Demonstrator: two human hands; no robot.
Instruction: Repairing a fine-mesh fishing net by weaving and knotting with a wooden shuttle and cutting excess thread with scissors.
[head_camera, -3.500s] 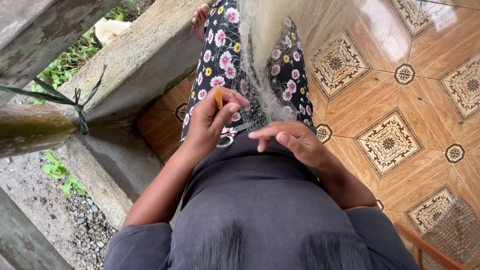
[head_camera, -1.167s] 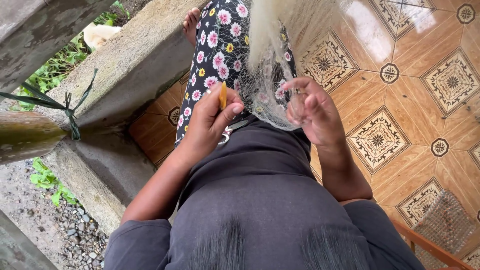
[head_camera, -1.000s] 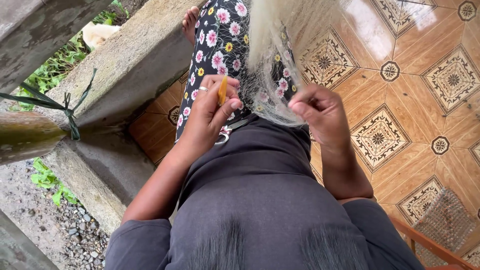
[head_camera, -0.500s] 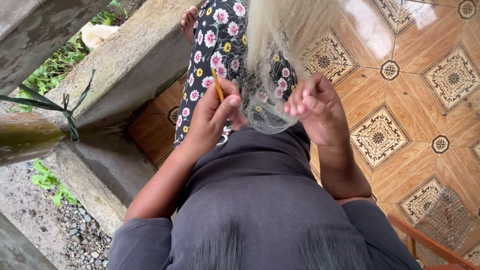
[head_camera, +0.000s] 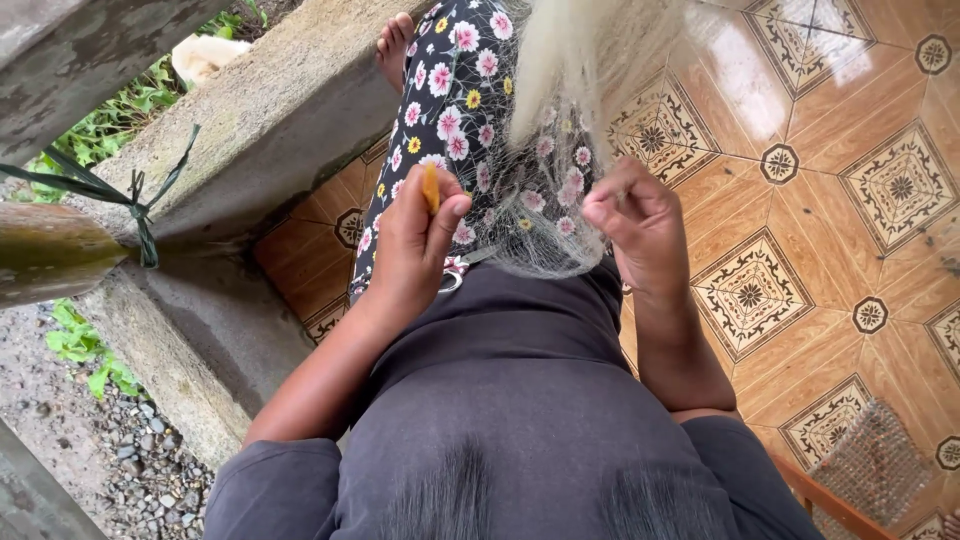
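My left hand (head_camera: 415, 240) pinches a small orange netting needle (head_camera: 430, 187) between thumb and fingers, above my lap. My right hand (head_camera: 635, 225) grips a fold of fine pale fishing net (head_camera: 560, 235), pulling it taut. The net hangs down from above as a whitish bundle (head_camera: 570, 60) and drapes over my floral-print trousers (head_camera: 450, 110). A pair of scissors (head_camera: 462, 268) lies partly hidden in my lap under the left hand. My dark grey shirt fills the bottom of the view.
A rough concrete ledge (head_camera: 270, 120) runs along the left, with a green cord (head_camera: 110, 190) tied around a post. Patterned orange floor tiles (head_camera: 830, 200) lie to the right. Gravel and weeds (head_camera: 90, 350) are below the ledge. A mesh item (head_camera: 875, 460) sits at the bottom right.
My right hand rose from my lap, took hold of the net and pulled it toward my body. My left hand kept the orange needle and lifted it slightly.
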